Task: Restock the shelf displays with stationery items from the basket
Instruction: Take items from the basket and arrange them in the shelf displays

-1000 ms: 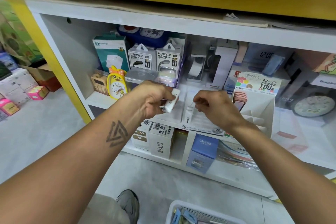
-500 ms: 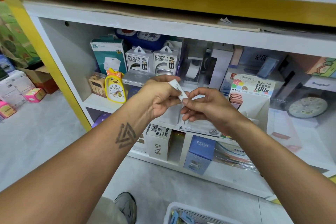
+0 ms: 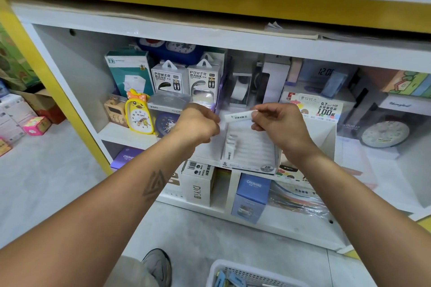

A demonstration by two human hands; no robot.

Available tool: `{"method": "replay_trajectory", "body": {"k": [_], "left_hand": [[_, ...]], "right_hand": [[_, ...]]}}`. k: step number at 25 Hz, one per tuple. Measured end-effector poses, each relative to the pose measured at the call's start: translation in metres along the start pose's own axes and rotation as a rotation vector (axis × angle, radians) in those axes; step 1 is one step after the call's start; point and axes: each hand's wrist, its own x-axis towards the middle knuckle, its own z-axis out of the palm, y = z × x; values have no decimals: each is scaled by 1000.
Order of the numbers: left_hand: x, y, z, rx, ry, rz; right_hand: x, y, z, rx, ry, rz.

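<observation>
The right hand (image 3: 279,128) pinched the white lead tube (image 3: 239,115), its long axis running leftward from the fingers (image 3: 255,113), directly above the display tray (image 3: 251,149); the curled left hand (image 3: 198,124) held nothing visible.

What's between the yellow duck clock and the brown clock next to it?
Nothing. In the head view the yellow duck clock stands right beside the brown clock on the shelf, its edge overlapping it, with no other item in between.

This was a shop: a white shelf (image 3: 130,134) carried boxed power banks (image 3: 169,79), alarm clocks (image 3: 139,115) and a pencil-lead display box (image 3: 250,147), with more packaged stock (image 3: 14,112) on the floor at far left.
</observation>
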Motion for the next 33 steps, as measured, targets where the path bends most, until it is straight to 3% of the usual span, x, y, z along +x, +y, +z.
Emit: {"method": "replay_trajectory", "body": {"k": [2,4,10,19,22,25,28,30,33], "left_hand": [[-1,-6,-3,363,-36,194],[-5,-11,-5,625,-135,328],[-13,-20,0,963,-413,447],[-13,-18,-2,1048,-454,438],[-14,-17,-1,1042,-428,444],[-22,-14,1,989,-283,468],[-43,-16,15,959,-248,510],[-62,-29,33,1013,-425,467],[-91,-68,70,1129,-834,273]], "right_hand": [[2,6,1,-392,29,-180],[2,10,4,-600,4,-296],[0,22,16,-589,-103,-348],[-1,25,22,-800,-316,-389],[-6,18,17,-770,-291,-325],[-19,4,7,-674,-202,-245],[-49,0,-7,-713,-246,-181],[-79,11,-18,-867,-408,-154],[-133,57,-30,-1047,-819,110]]}}
